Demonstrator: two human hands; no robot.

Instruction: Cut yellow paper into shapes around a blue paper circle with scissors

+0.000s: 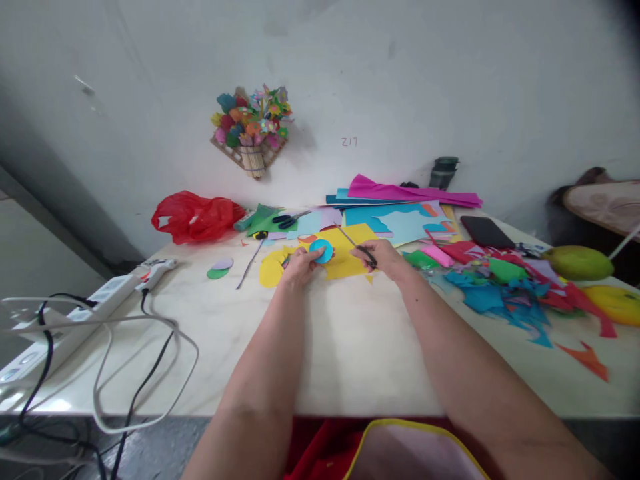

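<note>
Between the thumb and fingers of my left hand [301, 265] is a small round blue paper disc [321, 251]. My right hand [383, 259] grips a pair of scissors [356, 247] by the dark handles, its blades pointing up and left, a little right of the disc. Under and behind both hands lies a yellow sheet [345, 263]. Yellow cut pieces [271, 269] rest just left of my left hand. Farther left, a green and a lilac disc [220, 269] overlap on the table.
Dark-handled scissors [285, 221] lie behind on green paper, beside a red plastic bag [197, 217]. Coloured sheets [365, 217] are stacked at the back. A black phone [487, 232], paper scraps [510, 290] and fruit [577, 262] are right; a power strip [75, 327] with cables is left.
</note>
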